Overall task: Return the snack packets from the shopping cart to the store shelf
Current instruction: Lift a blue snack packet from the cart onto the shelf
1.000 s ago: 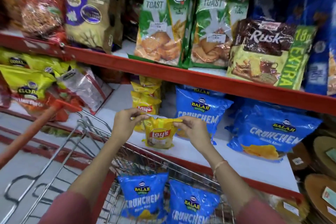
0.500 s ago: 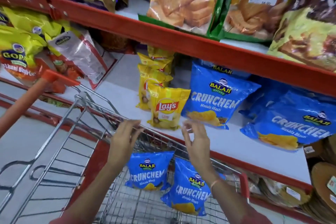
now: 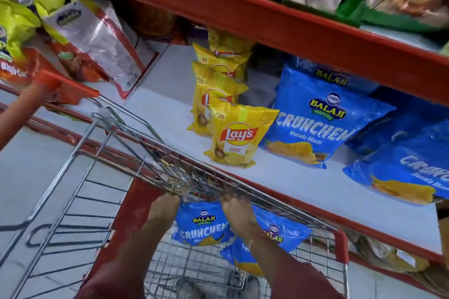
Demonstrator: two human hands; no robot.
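Two blue Crunchem packets lie in the wire shopping cart (image 3: pixel 73 160). One blue packet (image 3: pixel 201 228) sits between my hands and the other (image 3: pixel 289 235) lies partly under my right forearm. My left hand (image 3: pixel 165 209) is at the first packet's top left corner and my right hand (image 3: pixel 237 211) at its top right corner. My fingertips are blurred and half hidden behind the cart's wire rim, so the grip is unclear. A yellow Lay's packet (image 3: pixel 237 138) stands on the white store shelf (image 3: pixel 291 184), in front of a row of the same packets.
More blue Crunchem packets (image 3: pixel 315 124) lean on the shelf to the right of the Lay's row. A red shelf edge (image 3: pixel 267 24) overhangs it, with toast packs above. Yellow and red packets (image 3: pixel 92 39) lie at the left. The cart's orange handle (image 3: pixel 36 94) sticks out at the left.
Both hands have let go of the Lay's packet, which now stands on the shelf. They have dropped from above the cart rim down to the left blue packet.
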